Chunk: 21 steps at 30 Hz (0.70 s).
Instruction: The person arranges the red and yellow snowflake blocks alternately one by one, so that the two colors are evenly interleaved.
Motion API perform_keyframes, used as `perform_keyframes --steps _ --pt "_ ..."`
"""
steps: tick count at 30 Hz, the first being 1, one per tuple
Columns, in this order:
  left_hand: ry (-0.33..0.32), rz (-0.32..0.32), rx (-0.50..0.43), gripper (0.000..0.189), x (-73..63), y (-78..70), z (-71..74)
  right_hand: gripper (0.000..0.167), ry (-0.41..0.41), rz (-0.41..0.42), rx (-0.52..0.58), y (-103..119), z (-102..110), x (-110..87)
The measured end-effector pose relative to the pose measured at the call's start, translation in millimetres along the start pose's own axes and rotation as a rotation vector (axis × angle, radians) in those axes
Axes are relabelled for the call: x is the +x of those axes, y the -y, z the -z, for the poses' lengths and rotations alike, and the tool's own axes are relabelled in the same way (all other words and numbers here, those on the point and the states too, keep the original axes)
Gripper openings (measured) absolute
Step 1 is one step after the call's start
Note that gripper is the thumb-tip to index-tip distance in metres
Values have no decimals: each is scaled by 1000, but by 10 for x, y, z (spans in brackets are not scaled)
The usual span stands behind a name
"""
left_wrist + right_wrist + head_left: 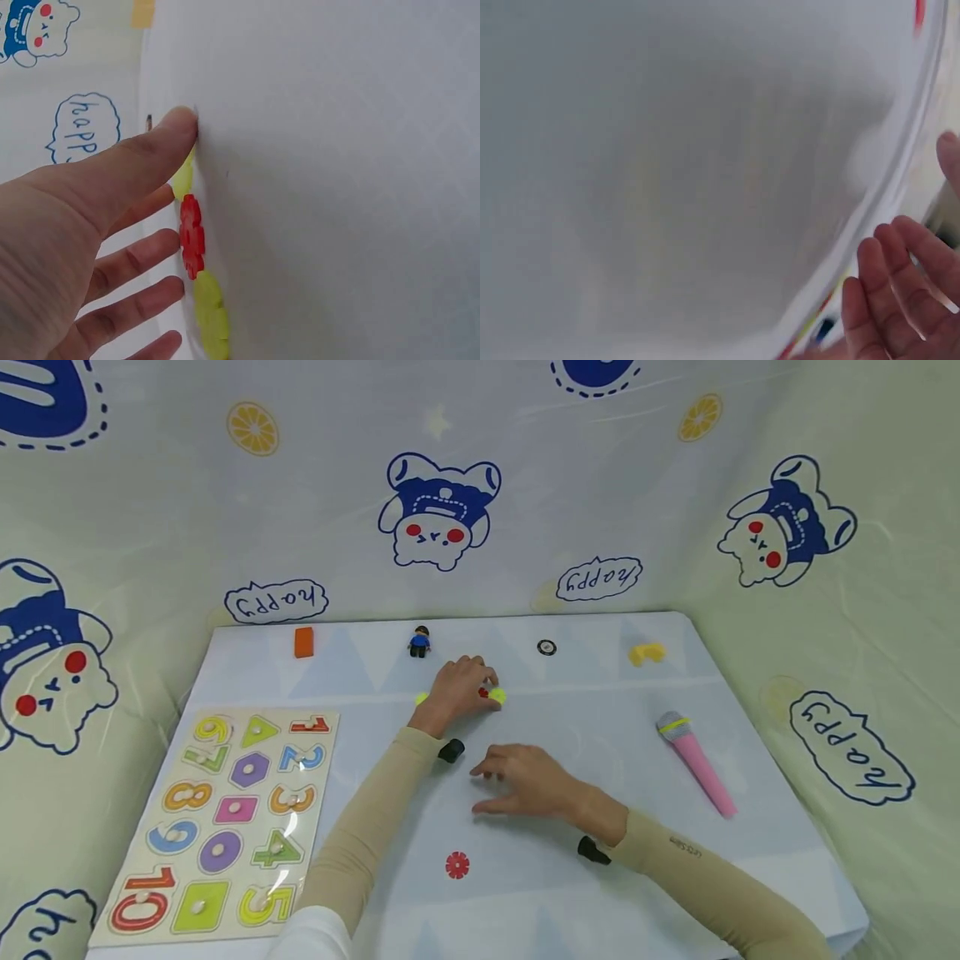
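Flower-shaped plastic pieces lie in a row under and beside my left hand (pixel 459 692). In the left wrist view a red piece (pixel 193 236) sits between two yellow ones, the nearer yellow piece (pixel 212 315) at the bottom. My left thumb reaches over the far end of the row, and the straight fingers (pixel 142 255) come up to its side. My right hand (pixel 532 781) hovers over the table to the right with fingers loosely extended, holding nothing. A separate red flower piece (pixel 457 865) lies nearer the front edge.
A number-and-shape puzzle board (pixel 324 777) covers the table's left side. Along the back stand an orange block (pixel 303 642), a toy figure (pixel 420 642), a small black wheel (pixel 547 647) and a yellow piece (pixel 647 653). A pink toy microphone (pixel 701 768) lies at right.
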State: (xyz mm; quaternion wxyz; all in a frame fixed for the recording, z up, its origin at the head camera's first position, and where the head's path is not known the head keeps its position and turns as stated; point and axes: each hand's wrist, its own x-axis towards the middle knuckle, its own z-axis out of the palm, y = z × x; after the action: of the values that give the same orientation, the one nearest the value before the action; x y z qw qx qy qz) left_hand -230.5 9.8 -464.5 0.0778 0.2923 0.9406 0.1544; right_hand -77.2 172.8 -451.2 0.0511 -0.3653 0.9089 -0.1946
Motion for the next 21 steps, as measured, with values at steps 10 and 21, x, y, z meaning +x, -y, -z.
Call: perform_keyframes --steps 10,21 --pt "-5 -14 4 40 -1 -2 -7 58 181 177 -116 499 -272 -232" --pt "-17 -5 -7 40 -12 8 -13 28 116 303 -106 544 -357 -212"
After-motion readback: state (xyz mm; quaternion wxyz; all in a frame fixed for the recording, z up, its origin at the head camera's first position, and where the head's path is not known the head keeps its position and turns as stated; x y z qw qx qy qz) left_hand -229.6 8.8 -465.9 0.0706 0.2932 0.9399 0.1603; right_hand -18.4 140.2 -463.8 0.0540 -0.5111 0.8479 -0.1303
